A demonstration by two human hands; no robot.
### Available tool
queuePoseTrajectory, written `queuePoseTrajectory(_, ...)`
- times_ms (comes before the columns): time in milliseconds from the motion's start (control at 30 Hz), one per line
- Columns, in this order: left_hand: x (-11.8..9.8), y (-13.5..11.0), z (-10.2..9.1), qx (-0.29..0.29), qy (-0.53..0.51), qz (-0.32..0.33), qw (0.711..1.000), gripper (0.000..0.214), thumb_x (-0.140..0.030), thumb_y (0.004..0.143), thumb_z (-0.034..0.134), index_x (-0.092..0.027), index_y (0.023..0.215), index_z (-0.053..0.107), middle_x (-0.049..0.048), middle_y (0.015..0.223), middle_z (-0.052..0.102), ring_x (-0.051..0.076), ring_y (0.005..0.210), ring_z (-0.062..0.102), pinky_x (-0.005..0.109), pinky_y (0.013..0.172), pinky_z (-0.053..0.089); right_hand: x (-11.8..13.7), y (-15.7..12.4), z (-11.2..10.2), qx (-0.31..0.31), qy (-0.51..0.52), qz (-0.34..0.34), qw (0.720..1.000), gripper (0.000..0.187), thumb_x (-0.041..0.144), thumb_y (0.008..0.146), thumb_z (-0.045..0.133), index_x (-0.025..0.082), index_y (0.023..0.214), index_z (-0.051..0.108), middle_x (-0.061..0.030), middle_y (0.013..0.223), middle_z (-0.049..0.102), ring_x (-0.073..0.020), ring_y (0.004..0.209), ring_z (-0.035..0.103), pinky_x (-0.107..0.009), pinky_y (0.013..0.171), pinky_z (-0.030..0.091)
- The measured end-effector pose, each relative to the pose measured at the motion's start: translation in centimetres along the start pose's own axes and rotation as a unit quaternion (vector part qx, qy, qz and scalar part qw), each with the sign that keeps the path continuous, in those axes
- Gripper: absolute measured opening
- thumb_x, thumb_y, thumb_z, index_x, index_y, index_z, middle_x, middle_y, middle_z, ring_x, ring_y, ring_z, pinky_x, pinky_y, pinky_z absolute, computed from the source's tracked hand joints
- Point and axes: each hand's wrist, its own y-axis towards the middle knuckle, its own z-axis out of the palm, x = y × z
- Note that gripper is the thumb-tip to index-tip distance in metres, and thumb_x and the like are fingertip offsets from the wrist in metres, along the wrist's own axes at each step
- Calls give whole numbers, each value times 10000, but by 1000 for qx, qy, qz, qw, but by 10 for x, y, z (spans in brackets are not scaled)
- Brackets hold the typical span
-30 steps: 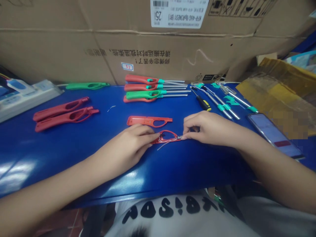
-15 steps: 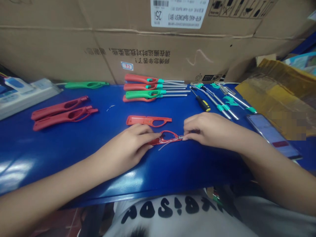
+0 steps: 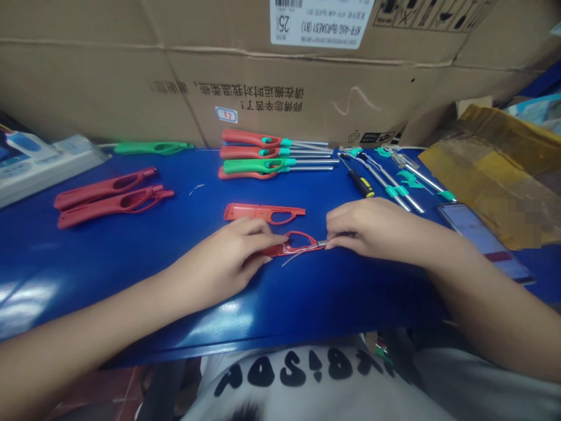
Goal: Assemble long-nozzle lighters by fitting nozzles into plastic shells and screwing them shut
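My left hand is closed on the handle end of a red lighter casing half, which is held low over the blue table. Thin pale wires lie along this half, one sticking out below it. At its right end my right hand pinches a small metal piece, perhaps part of a lighter tube; most of it is hidden by the fingers. Just behind my left hand lies another red casing half, its hollow inside facing up.
Lighters with metal tubes lie at the back. To their right are a screwdriver, tube assemblies and a phone. Red casings, a green casing and a power strip lie left. A cardboard box stands behind.
The view has shifted very slightly. Both hands keep their hold on the red casing half and the metal piece, with hardly any movement.
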Motion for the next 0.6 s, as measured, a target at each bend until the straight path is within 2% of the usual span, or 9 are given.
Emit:
queuePoseTrajectory(200, 1, 2, 2, -1, 1, 6, 1000, 390, -128, 977, 509, -222, 1336, 629, 85, 1070, 642, 221, 1006, 606, 393, 905, 528, 2, -1, -1, 17, 18, 29, 999, 128, 154, 873, 664, 204, 769, 718, -20, 840, 710, -178, 822, 648, -274, 657, 365)
queuePoseTrajectory(333, -1, 1, 4, 0, 8, 10, 1000, 350, -143, 995, 483, -235, 1286, 656, 85, 1087, 624, 223, 1029, 589, 400, 924, 512, 1, 0, 1, 11, 70, 57, 996, 121, 155, 861, 675, 186, 746, 702, -19, 839, 706, -150, 771, 621, -258, 652, 381)
queuePoseTrajectory(433, -2, -1, 4, -2, 16, 8, 1000, 337, -143, 1002, 469, -237, 1267, 655, 86, 1102, 607, 222, 1030, 574, 405, 920, 504, -2, 2, 2, 18, 129, 72, 989, 130, 256, 868, 701, 176, 766, 709, -10, 771, 682, -121, 667, 582, -244, 599, 383)
queuePoseTrajectory(533, -3, -2, 4, 5, 23, 3, 1000, 323, -139, 1001, 466, -234, 1251, 647, 87, 1100, 599, 226, 1025, 566, 406, 906, 501, -3, 5, 5, 6, 176, 94, 980, 233, 386, 877, 693, 177, 779, 723, 0, 705, 660, -114, 620, 561, -242, 571, 376)
queuePoseTrajectory(600, -3, -2, 4, 9, 29, 0, 1000, 310, -142, 1002, 463, -231, 1235, 648, 88, 1101, 599, 229, 1022, 563, 407, 902, 499, -2, 9, 8, -5, 198, 114, 974, 255, 402, 856, 707, 175, 741, 707, 12, 648, 634, -111, 602, 542, -237, 558, 367)
